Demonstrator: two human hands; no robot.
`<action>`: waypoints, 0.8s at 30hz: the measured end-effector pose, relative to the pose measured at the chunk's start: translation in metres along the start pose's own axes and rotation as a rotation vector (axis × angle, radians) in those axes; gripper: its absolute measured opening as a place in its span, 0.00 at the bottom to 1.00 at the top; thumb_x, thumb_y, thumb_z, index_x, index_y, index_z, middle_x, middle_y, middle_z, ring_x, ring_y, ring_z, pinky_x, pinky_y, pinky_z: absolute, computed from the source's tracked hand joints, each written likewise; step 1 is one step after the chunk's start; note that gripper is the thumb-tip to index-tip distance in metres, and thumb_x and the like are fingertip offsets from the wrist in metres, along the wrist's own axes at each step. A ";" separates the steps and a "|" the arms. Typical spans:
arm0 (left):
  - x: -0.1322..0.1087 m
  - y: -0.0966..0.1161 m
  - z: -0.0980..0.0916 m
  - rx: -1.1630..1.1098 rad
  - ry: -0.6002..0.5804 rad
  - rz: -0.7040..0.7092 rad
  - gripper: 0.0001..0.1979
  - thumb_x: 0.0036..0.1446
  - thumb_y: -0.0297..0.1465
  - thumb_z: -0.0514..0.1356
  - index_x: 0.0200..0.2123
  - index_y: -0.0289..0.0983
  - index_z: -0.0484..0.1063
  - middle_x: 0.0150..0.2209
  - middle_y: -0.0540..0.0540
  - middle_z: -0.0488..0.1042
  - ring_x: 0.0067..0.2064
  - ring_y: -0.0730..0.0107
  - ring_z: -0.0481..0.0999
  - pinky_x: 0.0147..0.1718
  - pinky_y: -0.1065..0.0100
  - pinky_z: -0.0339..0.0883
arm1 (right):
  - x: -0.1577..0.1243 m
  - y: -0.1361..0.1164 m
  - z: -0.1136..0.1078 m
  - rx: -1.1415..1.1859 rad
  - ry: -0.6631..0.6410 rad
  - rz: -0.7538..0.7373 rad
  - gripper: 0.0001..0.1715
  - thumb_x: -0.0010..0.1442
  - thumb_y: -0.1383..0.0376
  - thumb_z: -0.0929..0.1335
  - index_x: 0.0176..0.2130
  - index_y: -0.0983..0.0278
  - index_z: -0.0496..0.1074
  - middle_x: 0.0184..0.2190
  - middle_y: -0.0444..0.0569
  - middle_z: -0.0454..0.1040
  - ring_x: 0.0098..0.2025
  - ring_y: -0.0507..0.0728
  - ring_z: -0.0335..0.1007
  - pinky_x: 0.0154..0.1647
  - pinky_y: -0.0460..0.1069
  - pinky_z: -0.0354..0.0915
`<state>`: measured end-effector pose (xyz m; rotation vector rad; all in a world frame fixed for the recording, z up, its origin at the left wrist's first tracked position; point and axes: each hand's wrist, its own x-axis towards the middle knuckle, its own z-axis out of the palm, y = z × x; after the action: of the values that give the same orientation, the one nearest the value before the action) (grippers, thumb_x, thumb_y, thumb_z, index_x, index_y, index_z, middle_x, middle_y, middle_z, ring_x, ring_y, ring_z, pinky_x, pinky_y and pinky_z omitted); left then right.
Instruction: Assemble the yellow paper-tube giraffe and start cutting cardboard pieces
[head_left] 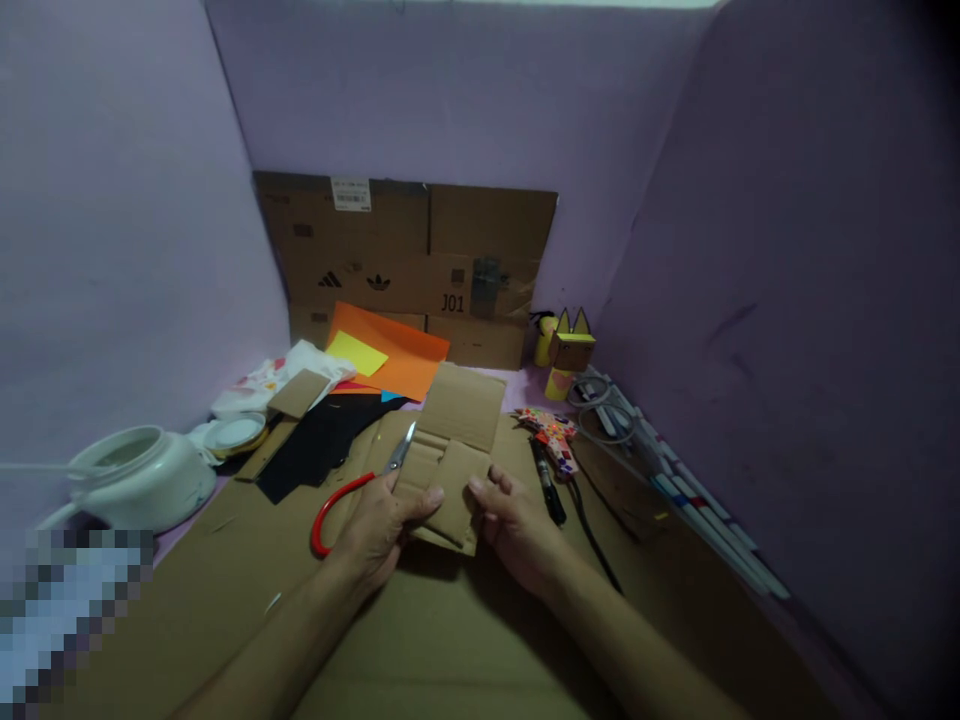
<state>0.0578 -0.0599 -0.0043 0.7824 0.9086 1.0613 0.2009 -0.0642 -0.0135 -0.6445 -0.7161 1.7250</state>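
Both hands grip a bent strip of brown cardboard (461,408) above the work surface. Its upper panel stretches away from me, and a smaller flap lies folded over its near part. My left hand (382,525) is closed on the left edge, thumb on top of the flap. At the right edge my right hand (517,520) pinches the cardboard between thumb and curled fingers. Scissors (341,508) with a red handle show just beyond my left hand, blades pointing away; whether the hand touches them I cannot tell.
A large cardboard sheet (360,650) covers the surface. Left stand a white pot (142,480) and black material (322,440). Orange paper (405,350) lies behind. On the right are a black marker (549,485), a patterned piece (551,432) and a cardboard figure (574,350).
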 end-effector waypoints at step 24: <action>-0.004 0.004 0.004 0.360 0.186 0.058 0.27 0.34 0.32 0.69 0.41 0.30 0.70 0.30 0.42 0.78 0.26 0.62 0.75 0.20 0.69 0.66 | 0.005 0.004 -0.004 0.022 0.020 -0.020 0.16 0.44 0.60 0.74 0.34 0.63 0.71 0.33 0.49 0.78 0.42 0.59 0.72 0.42 0.53 0.67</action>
<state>0.0590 -0.0627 0.0023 1.0236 1.2644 1.0466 0.1999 -0.0592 -0.0199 -0.6368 -0.6870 1.7032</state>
